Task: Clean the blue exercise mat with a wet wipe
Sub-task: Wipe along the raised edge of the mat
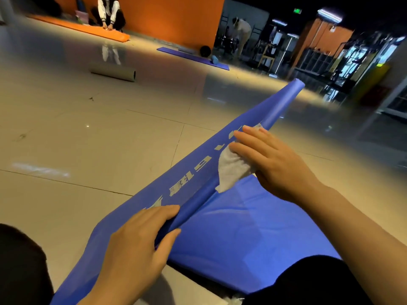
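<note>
At the bottom of the frame, dark clothing shows at the lower left and lower right corners, both cut off by the edge. Between them the blue mat (242, 227) spreads from the lower centre up toward the upper right, partly rolled into a thin tube that runs diagonally and ends at upper centre-right. The left hand (136, 245), lower centre, grips the near part of the roll, fingers over it and thumb beneath. The right hand (273, 159), centre right, holds a crumpled white wipe (231, 170) against the roll, fingers curled over it; part of the wipe peeks out past the fingertips. Pale printed characters run along the mat left of the roll, but they are foreshortened and partly covered by the hands, so they cannot be read. A scrap of something white at the bottom edge is too cropped to identify.

Beyond lies a glossy tiled floor (110, 133). A grey rolled mat (112, 72) sits at upper left; a purple mat (193, 58) lies flat at upper centre with a dark ball and a small blue roller by it. At the top left a person crouches over an orange mat (88, 29) before an orange wall. Another figure bends at upper centre-right. A green sign glows above, unreadable; the right background is dark and blurred.
</note>
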Demonstrator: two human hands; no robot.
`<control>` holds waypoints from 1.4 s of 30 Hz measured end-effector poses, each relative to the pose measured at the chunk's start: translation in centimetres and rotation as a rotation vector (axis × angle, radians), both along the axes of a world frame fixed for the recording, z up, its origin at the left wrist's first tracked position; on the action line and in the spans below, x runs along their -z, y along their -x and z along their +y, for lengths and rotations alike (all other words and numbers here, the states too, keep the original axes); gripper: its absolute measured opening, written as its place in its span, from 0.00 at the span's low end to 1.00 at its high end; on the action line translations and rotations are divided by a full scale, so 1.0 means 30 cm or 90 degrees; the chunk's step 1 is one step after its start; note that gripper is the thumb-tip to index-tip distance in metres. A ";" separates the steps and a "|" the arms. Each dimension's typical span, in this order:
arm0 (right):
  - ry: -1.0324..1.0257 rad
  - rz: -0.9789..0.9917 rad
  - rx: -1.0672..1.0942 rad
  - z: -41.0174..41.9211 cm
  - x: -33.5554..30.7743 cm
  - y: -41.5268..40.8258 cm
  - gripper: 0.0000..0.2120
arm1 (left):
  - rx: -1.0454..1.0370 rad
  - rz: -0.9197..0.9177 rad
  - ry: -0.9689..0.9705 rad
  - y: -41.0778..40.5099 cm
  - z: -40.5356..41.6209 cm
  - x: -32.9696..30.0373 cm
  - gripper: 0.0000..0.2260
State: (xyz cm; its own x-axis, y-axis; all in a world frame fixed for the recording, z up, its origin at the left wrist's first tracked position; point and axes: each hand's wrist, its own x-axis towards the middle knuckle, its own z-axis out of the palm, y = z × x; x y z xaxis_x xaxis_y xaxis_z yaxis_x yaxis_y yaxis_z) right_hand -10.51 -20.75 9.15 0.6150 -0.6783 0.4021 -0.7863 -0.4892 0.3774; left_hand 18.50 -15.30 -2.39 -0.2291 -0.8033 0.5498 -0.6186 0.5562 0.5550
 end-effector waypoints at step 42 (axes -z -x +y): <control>0.266 -0.266 0.163 -0.158 0.032 0.066 0.24 | -0.090 -0.050 -0.141 -0.144 -0.046 -0.035 0.17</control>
